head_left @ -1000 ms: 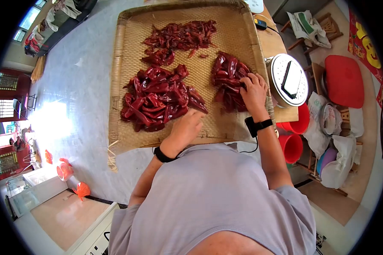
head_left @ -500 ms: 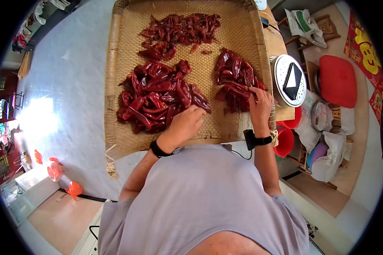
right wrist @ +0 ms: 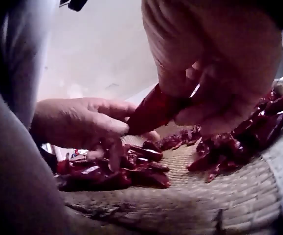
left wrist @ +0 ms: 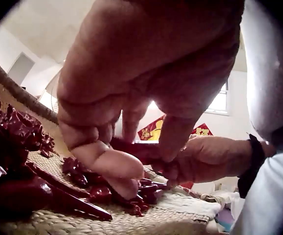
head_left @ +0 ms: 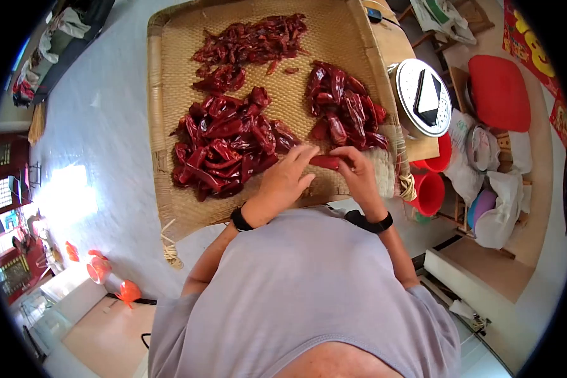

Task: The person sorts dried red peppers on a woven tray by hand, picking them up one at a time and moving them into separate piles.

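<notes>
Plainly, one dried red chili (head_left: 324,162) lay crosswise between the two hands, just over the near part of the woven tray (head_left: 340,38). We saw the left hand (head_left: 283,179) pinching its left end between thumb and curled fingertips, and the right hand (head_left: 359,173) pinching its right end in the same way; the pod bridged the narrow gap between them. From the right wrist it slanted down out of the right hand's fingers toward the left hand's fingertips; from the left wrist it ran behind the left fingers to the right hand. Both hands were closed on that single pod and held nothing else.

Around it we counted three heaps of chilies on the tray: the largest heap (head_left: 230,142) just beyond the left hand, a smaller heap (head_left: 343,107) just beyond the right hand, and a flatter far heap (head_left: 252,44) toward the tray's far side. We also counted two black wrist bands, one on each arm.

Off the tray's right edge stood one round perforated metal lid (head_left: 409,120) with one dark phone (head_left: 429,97) lying on it; below it were two red buckets (head_left: 429,192), touching each other; farther right lay one red cushion (head_left: 499,91).
</notes>
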Motion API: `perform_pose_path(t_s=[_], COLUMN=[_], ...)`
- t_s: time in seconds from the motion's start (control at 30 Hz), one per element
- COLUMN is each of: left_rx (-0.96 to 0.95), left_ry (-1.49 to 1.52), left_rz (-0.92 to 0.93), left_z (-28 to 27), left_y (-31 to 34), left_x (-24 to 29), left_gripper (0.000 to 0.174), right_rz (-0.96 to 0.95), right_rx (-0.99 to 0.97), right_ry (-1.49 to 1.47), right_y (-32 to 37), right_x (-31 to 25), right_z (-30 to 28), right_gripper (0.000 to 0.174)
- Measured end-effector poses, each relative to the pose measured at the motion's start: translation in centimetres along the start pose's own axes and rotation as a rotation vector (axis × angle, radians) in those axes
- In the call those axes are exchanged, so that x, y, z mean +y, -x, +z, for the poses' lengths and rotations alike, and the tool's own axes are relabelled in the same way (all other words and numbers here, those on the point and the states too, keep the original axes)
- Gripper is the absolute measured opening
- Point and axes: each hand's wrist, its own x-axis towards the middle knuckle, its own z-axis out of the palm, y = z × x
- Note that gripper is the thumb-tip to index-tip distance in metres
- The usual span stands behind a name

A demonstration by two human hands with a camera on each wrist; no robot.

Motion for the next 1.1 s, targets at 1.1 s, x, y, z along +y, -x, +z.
perform_pose_path(t_s=[1.1], left_rx=[0.067], left_ry=[-0.080], left_rz=[-0.070], left_z=[-0.1], left_y=[1.6], left_x=[-0.2], left_gripper=[0.037], right_rz=[0.136], right_rx=[-0.359], right_ry=[-0.208], right_y=[-1.3], right_x=[-0.2], right_z=[0.0], right_gripper=[0.023])
